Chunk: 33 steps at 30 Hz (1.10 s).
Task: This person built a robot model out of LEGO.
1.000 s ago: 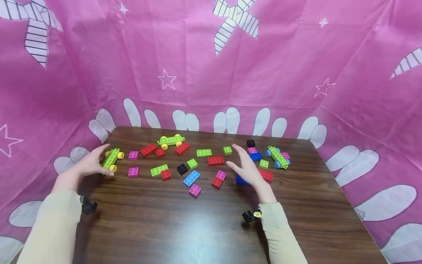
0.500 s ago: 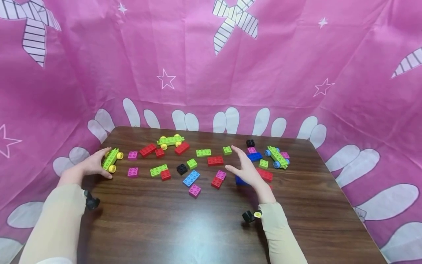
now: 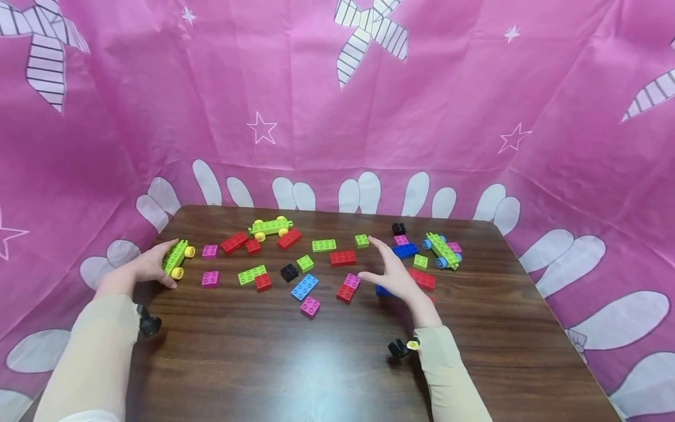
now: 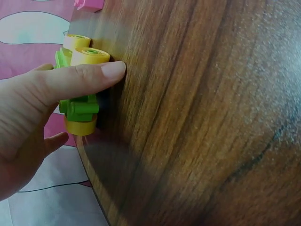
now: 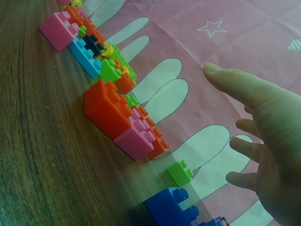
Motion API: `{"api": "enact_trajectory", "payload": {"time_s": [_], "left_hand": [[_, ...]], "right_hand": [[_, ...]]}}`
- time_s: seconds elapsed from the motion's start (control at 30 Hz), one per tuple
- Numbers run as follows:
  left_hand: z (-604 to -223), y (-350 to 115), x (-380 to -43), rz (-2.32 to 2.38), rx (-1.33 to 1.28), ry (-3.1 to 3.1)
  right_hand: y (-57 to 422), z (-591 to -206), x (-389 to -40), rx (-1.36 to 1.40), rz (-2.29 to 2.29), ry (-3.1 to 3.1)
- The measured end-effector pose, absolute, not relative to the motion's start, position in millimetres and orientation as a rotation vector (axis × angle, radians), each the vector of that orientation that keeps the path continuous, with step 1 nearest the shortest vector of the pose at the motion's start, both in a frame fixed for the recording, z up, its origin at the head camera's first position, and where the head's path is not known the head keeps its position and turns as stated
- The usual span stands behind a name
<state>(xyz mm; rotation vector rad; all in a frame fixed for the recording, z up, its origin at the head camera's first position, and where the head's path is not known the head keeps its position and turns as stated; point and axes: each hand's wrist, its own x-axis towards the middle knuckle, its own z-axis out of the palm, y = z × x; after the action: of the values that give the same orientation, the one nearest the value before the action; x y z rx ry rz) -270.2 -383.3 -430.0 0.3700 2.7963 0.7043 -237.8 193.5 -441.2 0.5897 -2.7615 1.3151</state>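
At the table's left edge lies a lime-green toy car base (image 3: 177,259) with yellow wheels. My left hand (image 3: 146,266) grips it, thumb at the near end and fingers along its outer side. In the left wrist view the thumb (image 4: 87,81) crosses in front of the car base (image 4: 80,109), hiding its middle. My right hand (image 3: 396,274) hovers over the right half of the bricks, thumb and fingers spread, holding nothing. Below it sits a dark blue brick (image 3: 384,291), partly hidden. A red brick (image 3: 345,293) and a magenta brick (image 3: 352,281) lie left of its thumb.
Several loose bricks, among them a light blue brick (image 3: 304,288) and a black brick (image 3: 289,272), are spread across the wooden table (image 3: 253,363). Another yellow-wheeled car base (image 3: 270,227) stands at the back, a blue-wheeled car base (image 3: 443,251) at the right. Pink cloth (image 3: 316,117) surrounds the table.
My left hand has moved slightly right and drawn its thumb and fingers in around the yellow-wheeled car base. The right hand stays nearly still. The head view has shifted slightly.
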Motion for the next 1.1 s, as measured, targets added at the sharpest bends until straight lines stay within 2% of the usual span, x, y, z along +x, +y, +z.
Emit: {"api": "enact_trajectory", "payload": {"time_s": [1.1], "left_hand": [[-439, -379, -268, 0.684, 0.323, 3.017]], "right_hand": [[195, -444, -239, 0.67, 1.302, -2.756]]}}
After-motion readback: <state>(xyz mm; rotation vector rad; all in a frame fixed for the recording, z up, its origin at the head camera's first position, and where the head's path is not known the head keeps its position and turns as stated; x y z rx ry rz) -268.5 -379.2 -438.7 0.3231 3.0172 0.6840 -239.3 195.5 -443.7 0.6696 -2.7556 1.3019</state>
